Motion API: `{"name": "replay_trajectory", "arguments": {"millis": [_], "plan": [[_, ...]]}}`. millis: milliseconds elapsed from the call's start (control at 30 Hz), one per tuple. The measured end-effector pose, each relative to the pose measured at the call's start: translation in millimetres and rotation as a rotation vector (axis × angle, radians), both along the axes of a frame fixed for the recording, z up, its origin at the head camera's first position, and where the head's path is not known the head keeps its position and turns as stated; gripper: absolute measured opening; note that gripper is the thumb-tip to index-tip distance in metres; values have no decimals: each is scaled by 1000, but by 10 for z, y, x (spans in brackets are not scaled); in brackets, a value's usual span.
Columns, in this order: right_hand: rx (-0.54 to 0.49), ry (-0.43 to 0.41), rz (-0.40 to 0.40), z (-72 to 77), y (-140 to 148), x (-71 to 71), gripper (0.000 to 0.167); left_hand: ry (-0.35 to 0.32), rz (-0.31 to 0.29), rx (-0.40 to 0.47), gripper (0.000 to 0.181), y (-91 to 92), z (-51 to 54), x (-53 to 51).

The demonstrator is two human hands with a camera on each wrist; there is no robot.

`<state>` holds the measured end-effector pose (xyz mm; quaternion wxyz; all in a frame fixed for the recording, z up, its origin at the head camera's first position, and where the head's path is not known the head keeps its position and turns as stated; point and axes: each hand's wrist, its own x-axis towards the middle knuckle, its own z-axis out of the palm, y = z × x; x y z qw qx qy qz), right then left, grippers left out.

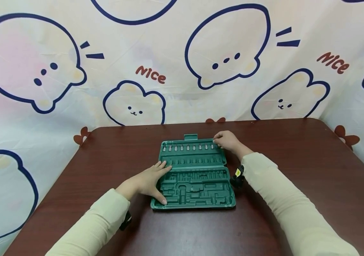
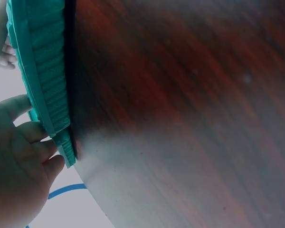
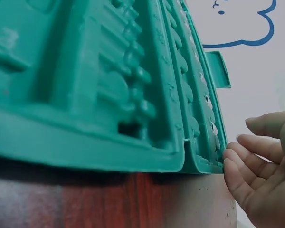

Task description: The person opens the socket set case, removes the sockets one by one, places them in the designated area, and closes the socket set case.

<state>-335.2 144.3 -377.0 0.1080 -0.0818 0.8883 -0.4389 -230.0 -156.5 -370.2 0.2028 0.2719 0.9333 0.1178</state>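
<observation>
A green plastic case (image 1: 197, 206) lies unfolded on the table, its moulded hollows facing up. Several small metal bits (image 1: 182, 148) stand in a row along its far half. My left hand (image 1: 146, 180) rests on the case's left side, fingers spread and thumb on the near half; the left wrist view shows its fingers (image 2: 35, 130) against the side wall. At the far right corner is my right hand (image 1: 229, 142). In the right wrist view its fingers (image 3: 256, 164) are relaxed and slightly bent, fingertips at the case edge, thumb apart, with nothing visible between them.
The dark reddish-brown table (image 1: 197, 234) extends around the case. Behind it hangs a pale cloth (image 1: 175, 46) with cartoon outlines. A latch tab (image 1: 190, 137) sticks out from the case's far edge.
</observation>
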Motion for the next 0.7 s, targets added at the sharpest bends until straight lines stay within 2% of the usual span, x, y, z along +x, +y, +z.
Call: {"name": "replay_trajectory", "arguments": {"millis": [100, 233, 333, 433, 567, 700], "plan": [[69, 5, 6, 7, -33, -36, 28, -4, -2, 5, 110, -11, 0, 8], [178, 39, 64, 19, -81, -76, 24, -4, -3, 16, 110, -21, 2, 19], [238, 42, 118, 29, -118, -99, 38, -8, -1, 25, 109, -21, -3, 23], [291, 33, 150, 47, -156, -107, 43, -10, 2, 16, 109, -15, 0, 20], [283, 5, 137, 72, -190, -98, 42, -11, 7, -11, 109, -7, 9, 9], [196, -56, 68, 79, -195, -90, 42, -12, 6, -12, 109, -6, 8, 6]]}}
